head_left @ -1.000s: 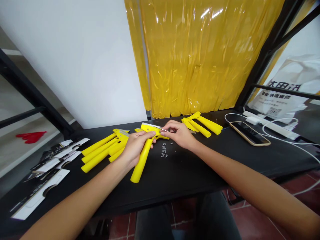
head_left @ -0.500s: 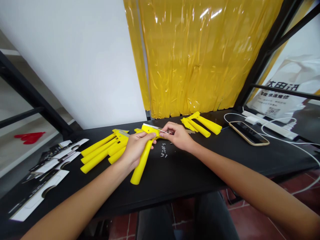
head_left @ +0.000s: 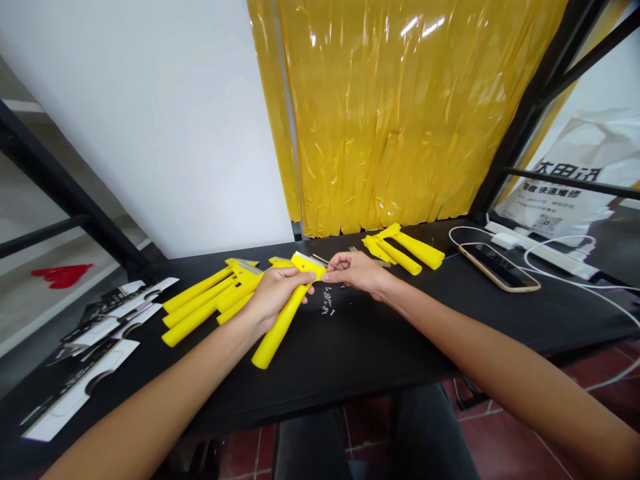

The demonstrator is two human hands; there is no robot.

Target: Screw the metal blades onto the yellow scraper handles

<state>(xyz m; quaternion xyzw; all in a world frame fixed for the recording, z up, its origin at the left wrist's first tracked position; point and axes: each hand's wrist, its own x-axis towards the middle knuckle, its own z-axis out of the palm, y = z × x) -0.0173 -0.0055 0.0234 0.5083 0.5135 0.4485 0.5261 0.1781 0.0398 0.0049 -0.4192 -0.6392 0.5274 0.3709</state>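
Yellow, smooth and probably plastic: tool (head_left: 283,321), held above the table (head_left: 375,360) at mid-front, its tubular handle slanted toward the near edge. A broad, flat head is seen at the far end, with a dark hole or fastener in it and a pale strip along its edge. Fine detail is too small to be read.

The neck is gripped by the left hand (head_left: 273,293), fingers closed round it and thumb laid on top; the head is presumably steadied this way and left exposed. A thin metal rod (head_left: 320,259) is pinched in the curled fingers of the right hand (head_left: 357,270), whose thumb and fingertip are brought against the head's edge. Whether the rod touches the head cannot be told.

Small screws (head_left: 327,301) are scattered just below the right hand, apparently for easy reach. Similar tools are grouped at left (head_left: 200,317) and far right (head_left: 423,252), likely to keep the middle free. Farther out, cards (head_left: 117,360) are stacked at left; a phone (head_left: 500,267) is laid at right.
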